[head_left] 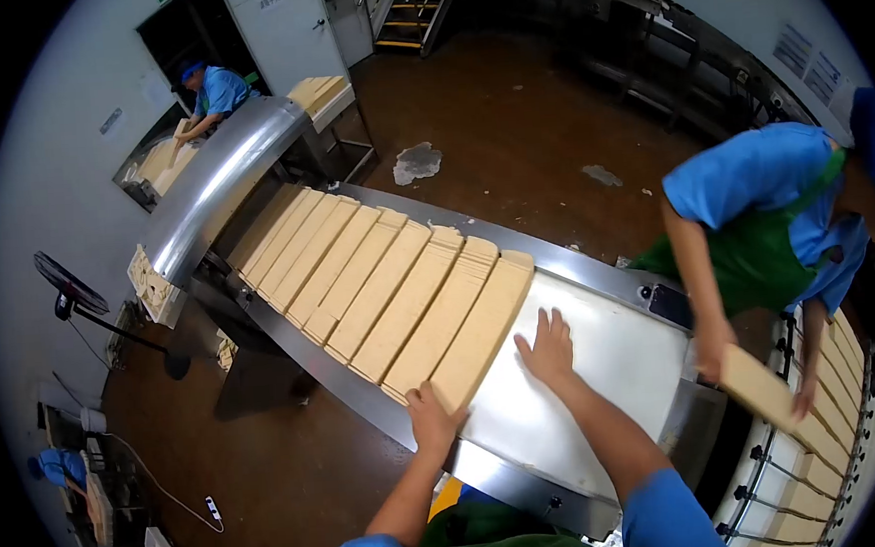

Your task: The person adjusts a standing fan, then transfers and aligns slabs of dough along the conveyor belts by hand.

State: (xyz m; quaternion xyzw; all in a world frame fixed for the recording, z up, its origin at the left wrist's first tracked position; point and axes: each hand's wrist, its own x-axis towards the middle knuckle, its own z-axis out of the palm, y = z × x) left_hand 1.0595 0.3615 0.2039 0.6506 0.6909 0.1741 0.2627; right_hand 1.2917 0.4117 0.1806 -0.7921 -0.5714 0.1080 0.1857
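Note:
A row of long beige slabs (pixel 404 291), some showing thin layers at their edges, lies crosswise on the conveyor. At the lower end of the nearest slab (pixel 488 326) is my left hand (pixel 432 421), its fingers and thumb curled about the corner. My right hand (pixel 549 347) is open with fingers spread, over the white belt (pixel 586 405), just beside that slab's long side. Nothing is in the right hand. The undersides of the slabs are hidden.
A co-worker in a green apron (pixel 763 264) handles another beige slab (pixel 765 389) above a rack of slabs at right. A curved metal hood (pixel 226 176) spans the conveyor's far end; another person (pixel 216 91) works behind it. A fan (pixel 73 291) stands left.

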